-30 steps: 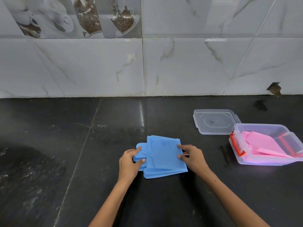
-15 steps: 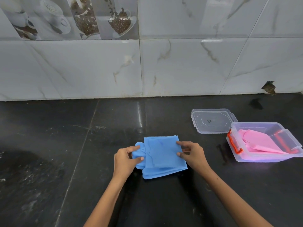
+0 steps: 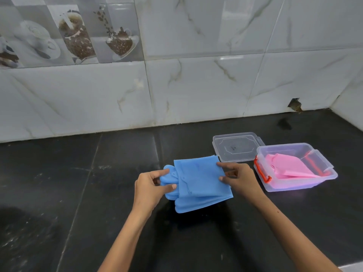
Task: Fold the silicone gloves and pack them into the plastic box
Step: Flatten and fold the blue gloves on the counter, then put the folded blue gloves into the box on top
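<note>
Blue silicone gloves [image 3: 198, 183], folded, mid-countertop [image 3: 78, 193]. Left hand [image 3: 150, 188] pinches the finger end; right hand [image 3: 240, 178] pinches the opposite edge, probably keeping the fold from springing open. Plastic box [image 3: 322, 178] toward the right edge, pink glove [image 3: 290, 167] inside, lid [image 3: 236, 147] off behind it.

left hand [image 3: 150, 186]: fingers curled, pinching | right hand [image 3: 240, 180]: fingers curled, pinching | forearms extended forward

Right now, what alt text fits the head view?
Both hands, left hand and right hand, pinch a folded blue silicone glove on a black counter; right of it, an open plastic box holds a pink glove, lid behind.
</note>
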Demonstrator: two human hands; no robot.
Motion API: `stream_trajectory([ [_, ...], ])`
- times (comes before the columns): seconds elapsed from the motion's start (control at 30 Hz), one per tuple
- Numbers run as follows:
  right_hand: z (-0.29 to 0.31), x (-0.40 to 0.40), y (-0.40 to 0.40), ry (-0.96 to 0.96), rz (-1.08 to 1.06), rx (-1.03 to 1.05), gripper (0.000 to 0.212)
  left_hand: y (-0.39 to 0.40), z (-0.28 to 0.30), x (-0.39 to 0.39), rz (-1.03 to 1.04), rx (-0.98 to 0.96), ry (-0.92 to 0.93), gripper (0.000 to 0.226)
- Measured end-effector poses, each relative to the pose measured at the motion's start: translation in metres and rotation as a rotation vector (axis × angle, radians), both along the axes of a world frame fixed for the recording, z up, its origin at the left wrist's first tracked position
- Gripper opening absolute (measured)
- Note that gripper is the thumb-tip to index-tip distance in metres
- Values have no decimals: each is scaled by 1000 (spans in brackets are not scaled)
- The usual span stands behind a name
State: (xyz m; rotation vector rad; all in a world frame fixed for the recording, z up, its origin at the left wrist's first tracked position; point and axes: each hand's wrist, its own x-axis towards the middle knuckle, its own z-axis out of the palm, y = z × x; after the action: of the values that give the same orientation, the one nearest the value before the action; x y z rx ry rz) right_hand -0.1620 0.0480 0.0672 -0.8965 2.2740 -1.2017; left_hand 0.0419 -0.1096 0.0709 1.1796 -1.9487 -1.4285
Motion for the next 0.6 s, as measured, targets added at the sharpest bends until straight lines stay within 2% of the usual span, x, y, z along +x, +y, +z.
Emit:
stream_trajectory([
  [0.37,62,-132,115,76,-97,-58,42,90,42,-153,-129,-86,80,55],
  [0.6,52,-225,164,112,-134,43,44,151,35,-255,-169,-55,77,53],
])
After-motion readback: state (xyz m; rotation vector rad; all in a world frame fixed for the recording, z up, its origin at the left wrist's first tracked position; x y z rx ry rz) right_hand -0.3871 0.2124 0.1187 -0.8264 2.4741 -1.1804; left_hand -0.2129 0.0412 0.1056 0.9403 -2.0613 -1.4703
